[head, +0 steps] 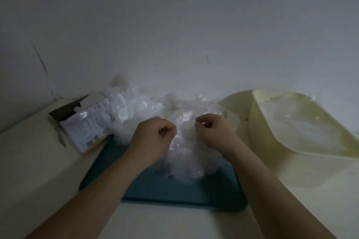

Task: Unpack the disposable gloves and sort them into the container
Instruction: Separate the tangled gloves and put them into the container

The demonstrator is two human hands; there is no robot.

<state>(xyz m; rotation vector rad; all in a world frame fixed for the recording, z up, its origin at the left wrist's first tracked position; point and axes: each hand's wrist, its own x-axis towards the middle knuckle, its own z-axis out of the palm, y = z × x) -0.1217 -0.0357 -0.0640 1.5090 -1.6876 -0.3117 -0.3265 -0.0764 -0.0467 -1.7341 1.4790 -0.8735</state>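
Observation:
A loose heap of clear disposable gloves [147,106] lies on a teal mat [180,192] against the wall. My left hand [153,136] and my right hand [213,132] sit side by side over the heap's near part, each pinching the thin plastic of one glove [184,153] that hangs down between them. To the right stands a pale yellow container [272,141] with some clear gloves [303,122] lying inside. An opened white glove box [87,122] lies tipped on its side at the left.
The work surface [35,161] is cream-coloured and ends at a plain grey-white wall [174,35] right behind the heap. A cream lid or second tub [237,101] sits behind the container.

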